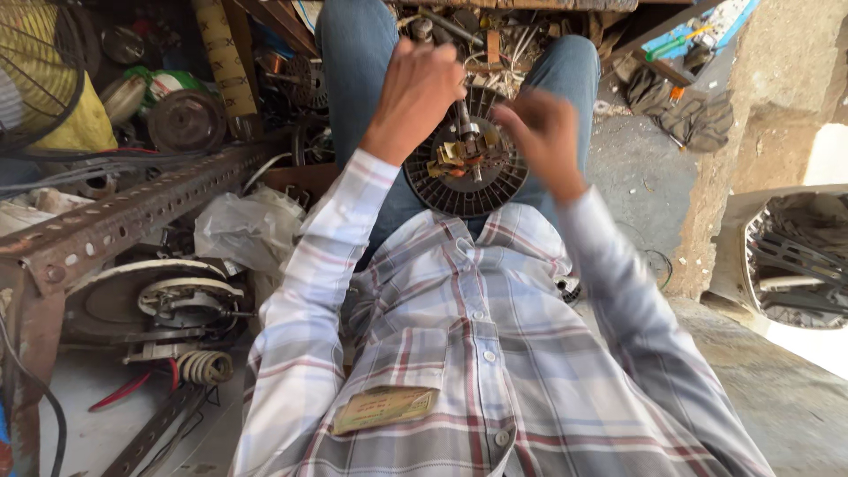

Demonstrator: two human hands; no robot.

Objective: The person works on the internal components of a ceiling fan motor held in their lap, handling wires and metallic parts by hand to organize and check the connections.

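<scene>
**Two hands working over a fan motor on the lap**

A round, dark, slotted metal motor core [465, 172] with brass-coloured windings and a steel shaft at its centre is resting on the person's lap, between the two blue-jeaned knees and just above the hem of the checked grey-and-red shirt [459, 353].

The left hand [417, 93] is hovering over the upper left edge of the motor core, fingers curled into a loose fist right at the top of the shaft – whether they are actually gripping the shaft or something thin cannot be told from this angle. The right hand [541, 132] is reaching over the right rim of the core; it is blurred, its fingers pointing towards the shaft, and how tightly it is closing cannot be told either.

Left of the motor core, a rusty perforated steel angle bar [132, 208] is running across, with a crumpled clear plastic bag [247, 230] lying just beside it – nearer the core. Further left, beyond the bar, a wire fan guard [40, 71] is showing.
</scene>
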